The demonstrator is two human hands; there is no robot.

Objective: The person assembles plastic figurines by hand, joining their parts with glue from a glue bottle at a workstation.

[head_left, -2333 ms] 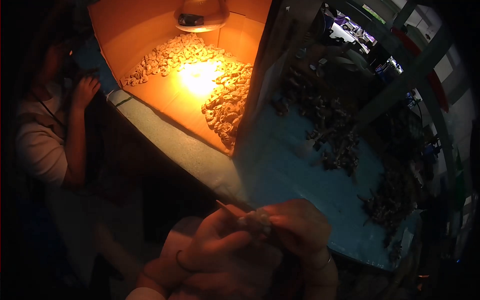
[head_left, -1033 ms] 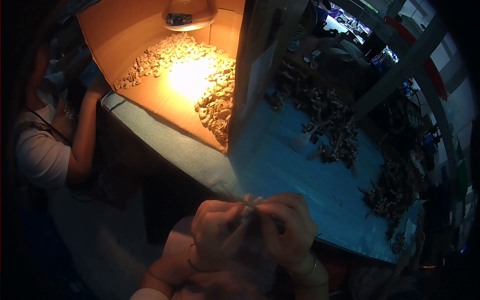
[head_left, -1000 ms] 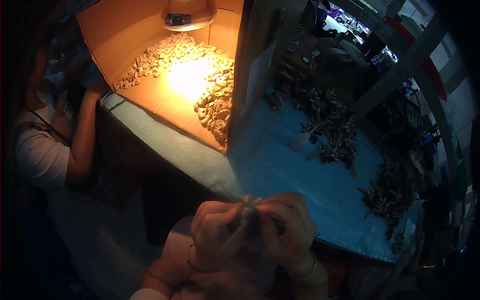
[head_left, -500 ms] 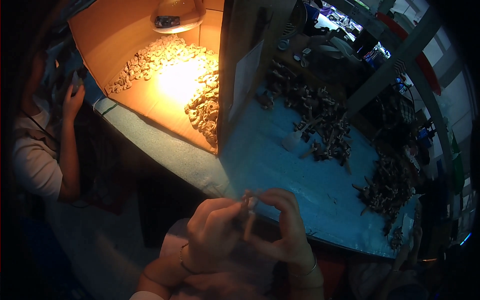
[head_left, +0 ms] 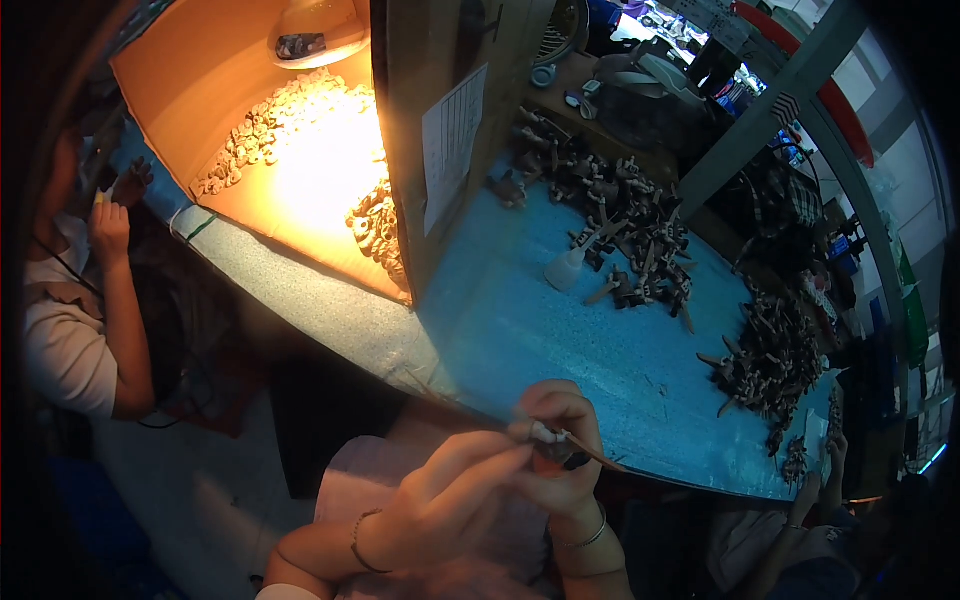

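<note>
Just past the front edge of the table, both my hands are closed on one small pale and dark piece (head_left: pixel 545 432). A thin brown stick-like part (head_left: pixel 597 455) juts from it to the right. My left hand (head_left: pixel 435 505) has its fingers pinched together at the piece's left end. Curled around the other side, my right hand (head_left: pixel 565 475) grips it between thumb and fingers. Fingers partly cover the piece, so its exact kind cannot be made out. A bracelet circles each wrist.
On the blue tabletop (head_left: pixel 500 340) lie heaps of similar dark pieces (head_left: pixel 780 350) and a white nozzled bottle (head_left: pixel 566 268). A cardboard box (head_left: pixel 250 225) under a lit lamp (head_left: pixel 318 35) holds many ring-shaped pieces (head_left: pixel 375 230). Other people work at left (head_left: pixel 70 350) and lower right (head_left: pixel 800 515).
The piece has tipped from upright to sideways, its stick part now pointing right. My left hand has shifted down and right. The whole view has swung slightly.
</note>
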